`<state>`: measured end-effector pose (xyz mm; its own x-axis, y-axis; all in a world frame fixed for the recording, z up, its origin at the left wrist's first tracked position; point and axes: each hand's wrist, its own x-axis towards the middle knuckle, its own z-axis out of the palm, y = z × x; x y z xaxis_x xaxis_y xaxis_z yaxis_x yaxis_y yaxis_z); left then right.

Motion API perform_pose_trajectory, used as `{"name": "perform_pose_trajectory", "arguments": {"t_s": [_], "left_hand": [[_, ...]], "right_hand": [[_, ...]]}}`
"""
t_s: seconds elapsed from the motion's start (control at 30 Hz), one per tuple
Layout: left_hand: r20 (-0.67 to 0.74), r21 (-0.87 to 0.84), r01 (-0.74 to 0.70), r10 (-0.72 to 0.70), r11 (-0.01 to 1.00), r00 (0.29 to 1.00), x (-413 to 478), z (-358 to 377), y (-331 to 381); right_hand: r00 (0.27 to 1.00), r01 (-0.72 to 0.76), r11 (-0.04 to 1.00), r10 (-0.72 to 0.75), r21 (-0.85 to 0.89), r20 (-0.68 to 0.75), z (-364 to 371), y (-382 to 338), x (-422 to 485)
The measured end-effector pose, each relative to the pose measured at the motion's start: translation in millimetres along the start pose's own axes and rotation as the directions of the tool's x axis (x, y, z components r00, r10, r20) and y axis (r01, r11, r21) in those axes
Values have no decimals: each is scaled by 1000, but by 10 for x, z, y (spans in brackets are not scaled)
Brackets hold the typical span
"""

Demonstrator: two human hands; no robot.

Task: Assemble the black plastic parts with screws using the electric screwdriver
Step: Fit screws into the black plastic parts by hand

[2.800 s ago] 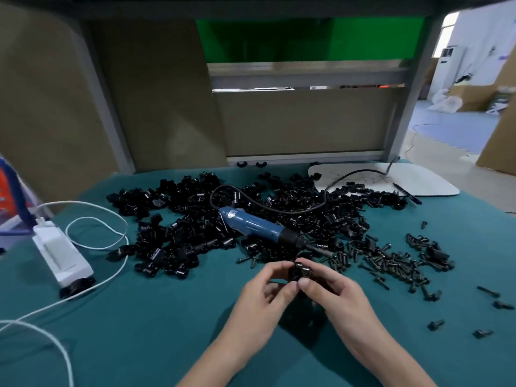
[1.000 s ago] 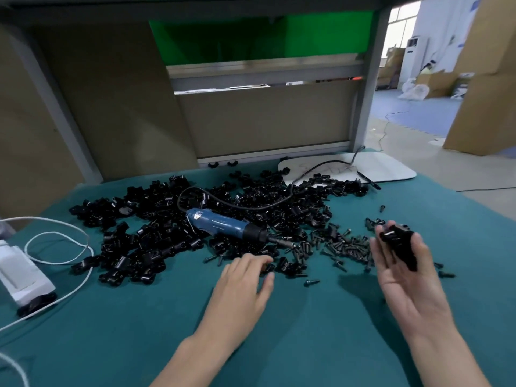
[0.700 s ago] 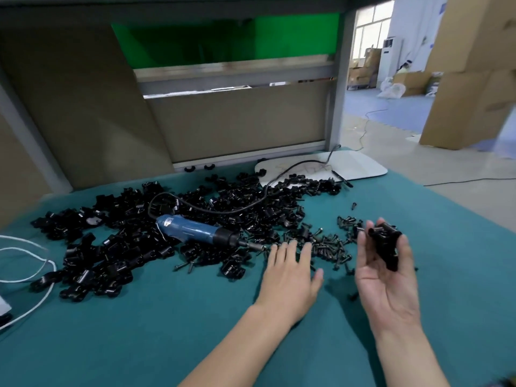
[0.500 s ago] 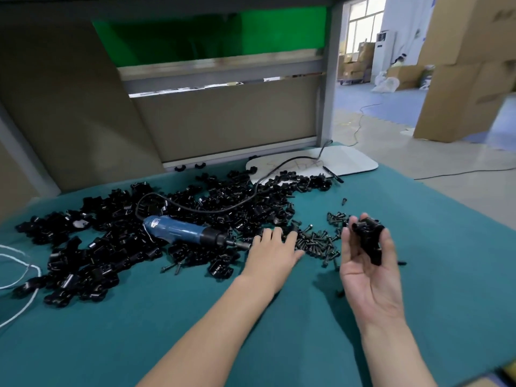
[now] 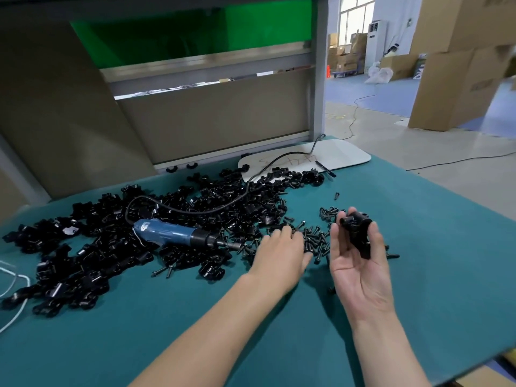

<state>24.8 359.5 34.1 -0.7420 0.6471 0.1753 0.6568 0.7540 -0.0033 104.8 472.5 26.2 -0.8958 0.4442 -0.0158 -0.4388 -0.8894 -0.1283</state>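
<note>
Head view. Holds the black plastic part [image 5: 358, 233] at 3 o'clock from frame centre, lifted off the green mat [image 5: 167, 331] and clamped between the thumb and curled fingers of the right hand [image 5: 360, 272], palm up. Probably kept raised that way so a screw can go in. Runs its long axis from 11 o'clock to 5 o'clock, rounded end toward 11.

Lays the left hand [image 5: 282, 252] palm down at 9 o'clock of the part, fingers nearly straight on the loose screws [image 5: 315, 238], pinching nothing that shows. Likely fishing for 1 screw.

Leaves the electric screwdriver [image 5: 178, 236] lying at 9 o'clock of that hand on the pile of black parts [image 5: 111, 241], body along 9-to-3, bit toward 3 o'clock and the screws, handy for pickup. Trails its cable [image 5: 279, 157] toward 1 o'clock over a white board [image 5: 346, 157].
</note>
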Motion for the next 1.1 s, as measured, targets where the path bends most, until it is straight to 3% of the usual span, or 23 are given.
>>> {"name": "perform_pose_trajectory", "arguments": {"t_s": [0.37,0.63,0.77,0.83,0.9,1.0,1.1], "left_hand": [[54,90,8,-13,996,998,177,-17,169],[212,81,27,-44,996,976,239,-115,186],[221,195,-46,2,980,975,137,-141,77],[173,274,-111,64,955,983,38,-138,-11],[38,285,-129,123,950,992,-105,-164,-121],[-230,122,-91,117,988,966,-354,-242,-338],[-372,-144,13,-66,990,926,-659,-274,-607]], "right_hand": [[1000,6,998,-6,-56,15,4,23,-21],[1000,-2,995,2,-101,0,32,46,-20],[1000,-29,988,28,-152,-6,37,69,-28],[999,-45,982,45,-185,-6,44,92,-33],[997,-78,965,80,-250,-3,60,133,-40],[987,-133,903,156,-408,24,75,224,-68],[971,-155,805,232,-573,64,61,342,-95]]}}
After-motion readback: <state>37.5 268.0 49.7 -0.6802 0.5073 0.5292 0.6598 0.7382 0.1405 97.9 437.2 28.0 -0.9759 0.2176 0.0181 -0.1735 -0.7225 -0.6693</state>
